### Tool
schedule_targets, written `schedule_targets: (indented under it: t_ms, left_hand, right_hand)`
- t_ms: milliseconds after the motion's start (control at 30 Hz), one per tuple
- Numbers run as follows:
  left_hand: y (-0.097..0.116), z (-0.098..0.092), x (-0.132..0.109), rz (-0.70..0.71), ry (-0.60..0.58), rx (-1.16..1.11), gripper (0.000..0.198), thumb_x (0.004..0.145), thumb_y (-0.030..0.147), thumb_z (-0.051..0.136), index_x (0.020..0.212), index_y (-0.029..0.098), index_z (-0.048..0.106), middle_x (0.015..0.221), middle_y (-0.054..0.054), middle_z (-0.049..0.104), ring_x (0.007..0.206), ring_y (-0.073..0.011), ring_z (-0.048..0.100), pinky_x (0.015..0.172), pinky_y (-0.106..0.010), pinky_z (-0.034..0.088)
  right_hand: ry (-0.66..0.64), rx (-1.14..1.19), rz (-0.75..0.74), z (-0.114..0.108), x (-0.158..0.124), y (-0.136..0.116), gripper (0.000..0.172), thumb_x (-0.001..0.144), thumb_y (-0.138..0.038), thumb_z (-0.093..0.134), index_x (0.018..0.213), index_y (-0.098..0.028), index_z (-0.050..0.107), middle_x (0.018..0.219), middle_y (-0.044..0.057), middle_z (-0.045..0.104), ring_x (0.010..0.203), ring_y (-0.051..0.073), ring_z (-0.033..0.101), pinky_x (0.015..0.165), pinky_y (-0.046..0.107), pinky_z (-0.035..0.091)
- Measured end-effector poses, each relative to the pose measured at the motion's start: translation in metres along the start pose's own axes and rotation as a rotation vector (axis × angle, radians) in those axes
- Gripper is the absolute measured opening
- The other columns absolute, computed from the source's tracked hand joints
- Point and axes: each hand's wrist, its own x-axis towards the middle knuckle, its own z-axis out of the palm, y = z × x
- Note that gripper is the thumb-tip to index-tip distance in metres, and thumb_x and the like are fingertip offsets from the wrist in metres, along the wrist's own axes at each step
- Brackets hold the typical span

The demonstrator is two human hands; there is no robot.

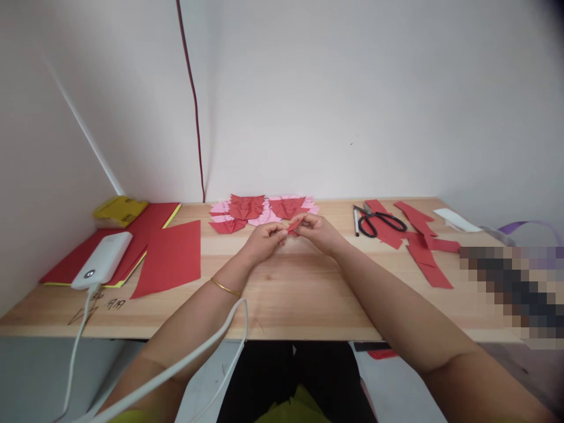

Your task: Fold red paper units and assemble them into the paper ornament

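Between my two hands, above the middle of the table, is a small folded piece of red paper (293, 225). My left hand (267, 239) pinches its left end, thumb and fingers together. At the other side my right hand (318, 232) grips the paper with bent fingers that hide part of it. Just behind the hands lie several folded paper pieces, some red (247, 207) and some pink (264, 212), spread in an overlapping group near the wall.
To the right lie black-handled scissors (382, 221), a pen (356, 221) and red paper strips (429, 264). On the left are a red sheet (171, 258), a white power bank (103, 258) on red paper, and a yellow packet (121, 210). A white cable (198, 358) crosses my left arm.
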Motion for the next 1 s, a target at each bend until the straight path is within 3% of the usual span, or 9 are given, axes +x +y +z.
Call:
schedule_targets:
  t_ms: [433, 733, 900, 1000]
  left_hand:
    - [-0.0006, 0.0012, -0.0005, -0.058, 0.017, -0.098, 0.02, 0.072, 0.034, 0.065, 0.074, 0.013, 0.064, 0.06, 0.001, 0.057, 0.058, -0.0091, 0.049, 0.062, -0.023, 0.039]
    - [-0.0009, 0.0071, 0.0004, 0.008, 0.131, -0.101, 0.02, 0.074, 0.033, 0.061, 0.068, 0.014, 0.059, 0.057, 0.002, 0.054, 0.056, -0.0091, 0.047, 0.059, -0.023, 0.037]
    - [0.0024, 0.0064, -0.0005, 0.058, 0.187, 0.028, 0.02, 0.076, 0.034, 0.058, 0.069, 0.015, 0.06, 0.058, 0.002, 0.055, 0.057, -0.0105, 0.048, 0.06, -0.024, 0.038]
    - [0.0057, 0.006, -0.0025, 0.117, 0.186, 0.188, 0.02, 0.079, 0.033, 0.056, 0.072, 0.015, 0.062, 0.062, 0.0, 0.057, 0.06, -0.0111, 0.049, 0.06, -0.023, 0.037]
  right_hand:
    - [-0.018, -0.196, -0.059, 0.0016, -0.0024, -0.0027, 0.014, 0.074, -0.023, 0.055, 0.081, -0.017, 0.066, 0.073, 0.0, 0.063, 0.071, 0.014, 0.058, 0.072, 0.028, 0.045]
    - [-0.03, -0.011, 0.004, 0.0033, -0.0013, -0.0025, 0.022, 0.079, -0.04, 0.056, 0.079, -0.019, 0.065, 0.075, 0.0, 0.063, 0.071, 0.012, 0.058, 0.075, 0.029, 0.047]
    - [-0.021, -0.214, -0.065, 0.0053, -0.0056, -0.009, 0.024, 0.073, -0.038, 0.066, 0.089, -0.02, 0.066, 0.086, 0.001, 0.065, 0.082, 0.016, 0.058, 0.08, 0.031, 0.044]
    - [0.023, -0.257, -0.081, 0.006, -0.0058, -0.0093, 0.025, 0.072, -0.04, 0.067, 0.085, -0.019, 0.066, 0.084, 0.002, 0.066, 0.081, 0.017, 0.058, 0.077, 0.03, 0.044]
